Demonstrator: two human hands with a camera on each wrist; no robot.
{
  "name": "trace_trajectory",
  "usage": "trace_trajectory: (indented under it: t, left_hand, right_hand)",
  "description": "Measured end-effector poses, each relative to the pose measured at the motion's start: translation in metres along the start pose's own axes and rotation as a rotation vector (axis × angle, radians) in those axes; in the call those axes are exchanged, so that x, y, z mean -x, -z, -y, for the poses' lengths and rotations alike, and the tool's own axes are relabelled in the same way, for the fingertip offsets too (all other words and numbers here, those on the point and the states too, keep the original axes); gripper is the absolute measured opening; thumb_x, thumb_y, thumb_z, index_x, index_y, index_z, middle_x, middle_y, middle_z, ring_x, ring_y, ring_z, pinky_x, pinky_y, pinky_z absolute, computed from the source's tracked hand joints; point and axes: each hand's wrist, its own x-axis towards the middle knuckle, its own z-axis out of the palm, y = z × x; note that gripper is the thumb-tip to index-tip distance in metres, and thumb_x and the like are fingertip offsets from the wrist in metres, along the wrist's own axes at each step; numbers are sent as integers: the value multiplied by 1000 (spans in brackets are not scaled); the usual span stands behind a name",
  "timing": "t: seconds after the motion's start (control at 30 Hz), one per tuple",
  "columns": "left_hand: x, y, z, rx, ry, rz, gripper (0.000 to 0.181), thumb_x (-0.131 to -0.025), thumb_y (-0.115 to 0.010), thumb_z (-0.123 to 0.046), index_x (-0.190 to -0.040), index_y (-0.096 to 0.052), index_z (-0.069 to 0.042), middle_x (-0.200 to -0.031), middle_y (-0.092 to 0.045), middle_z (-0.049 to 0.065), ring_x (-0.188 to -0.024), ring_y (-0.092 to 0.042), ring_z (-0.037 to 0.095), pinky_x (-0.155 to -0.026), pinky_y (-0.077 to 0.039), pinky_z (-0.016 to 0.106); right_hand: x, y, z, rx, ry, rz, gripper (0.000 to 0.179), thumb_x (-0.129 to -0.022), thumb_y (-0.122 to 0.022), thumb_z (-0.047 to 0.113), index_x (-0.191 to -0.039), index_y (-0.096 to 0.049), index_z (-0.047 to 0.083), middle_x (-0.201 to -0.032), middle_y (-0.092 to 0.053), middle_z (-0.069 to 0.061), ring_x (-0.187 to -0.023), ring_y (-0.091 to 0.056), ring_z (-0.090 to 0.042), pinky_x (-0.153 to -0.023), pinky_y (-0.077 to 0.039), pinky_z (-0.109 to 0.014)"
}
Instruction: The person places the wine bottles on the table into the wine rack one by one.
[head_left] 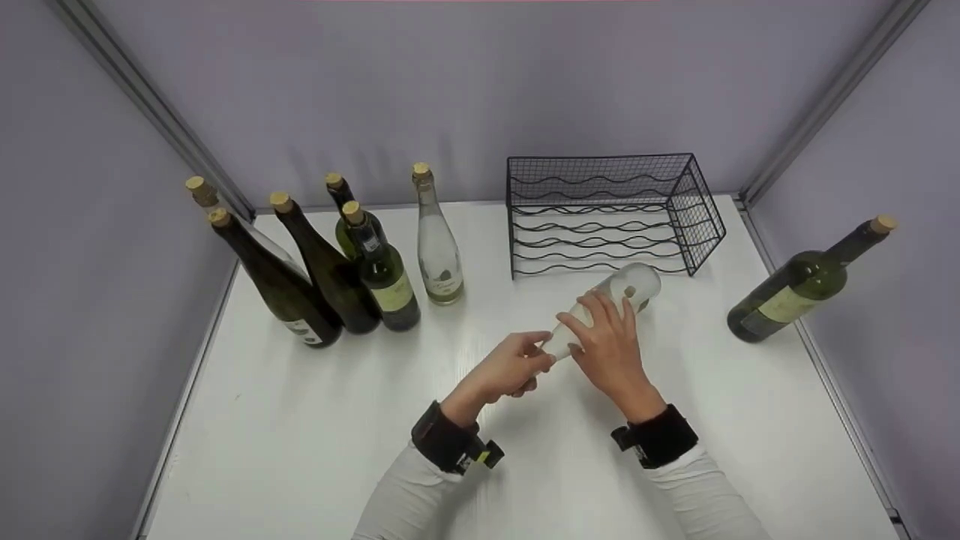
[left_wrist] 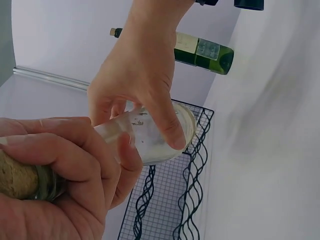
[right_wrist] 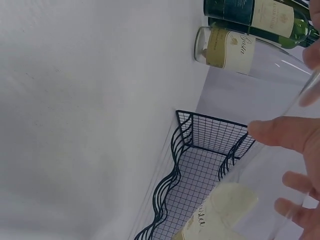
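Both hands are on a clear glass bottle [head_left: 636, 283], which is tilted with its base pointing to the far right, toward the wire rack. My left hand [head_left: 510, 366] grips the neck; the cork [left_wrist: 18, 176] shows beside its curled fingers in the left wrist view. Further up, my right hand [head_left: 611, 349] holds the body, thumb on one side and fingers on the other. A pale label [right_wrist: 205, 217] on this bottle shows in the right wrist view. Just beyond the bottle's base stands the black wire rack [head_left: 600, 171], with wavy shelf wires.
Several corked dark bottles [head_left: 315, 281] stand grouped on the left, with a clear one partly hidden behind them. Another clear bottle [head_left: 439, 251] is upright left of the rack. A green bottle [head_left: 787, 300] stands at the right near the side wall [head_left: 885, 315].
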Motion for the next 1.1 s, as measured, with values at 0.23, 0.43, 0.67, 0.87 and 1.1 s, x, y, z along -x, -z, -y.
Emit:
trace_trajectory:
  t: [0.23,0.43,0.67,0.87,1.1]
  left_hand:
    - [7,-10,4,-8,4,-66,57,-98,-56,-14,-149,-36,2,-79,-56,2,-45,-44,8,-36,-32,21]
    - [10,-13,13,21,21,-119,57,-100,-53,-17,-150,-34,1,-83,-56,2,-49,-46,10,-38,-35,22]
    - [10,-15,26,54,20,-175,57,-101,-52,-18,-150,-32,2,-87,-56,6,-51,-46,10,-38,-36,22]
    - [10,-16,31,50,-3,-241,58,-101,-51,-19,-151,-30,2,-88,-55,5,-51,-47,9,-39,-37,21]
    - [10,-15,37,44,-10,-308,60,-102,-49,-19,-152,-25,4,-90,-58,6,-52,-49,9,-40,-38,21]
  right_hand:
    - [9,7,-9,-212,-79,85,75,-64,-93,11,-131,-61,20,-142,-44,-14,-139,-31,-35,-110,-23,-63]
    - [18,13,-18,-430,-264,178,73,-78,-85,14,-142,-50,14,-150,-31,-16,-141,-27,-38,-107,-36,-52]
    - [27,10,-22,-573,-392,276,67,-88,-76,19,-147,-44,12,-152,-29,-16,-138,-33,-39,-104,-38,-55]
    - [28,9,-22,-610,-410,296,65,-91,-72,24,-147,-43,10,-151,-30,-18,-137,-35,-39,-105,-36,-57]
    - [29,7,-23,-627,-424,294,63,-93,-69,29,-147,-43,7,-150,-32,-22,-136,-36,-40,-105,-34,-58]
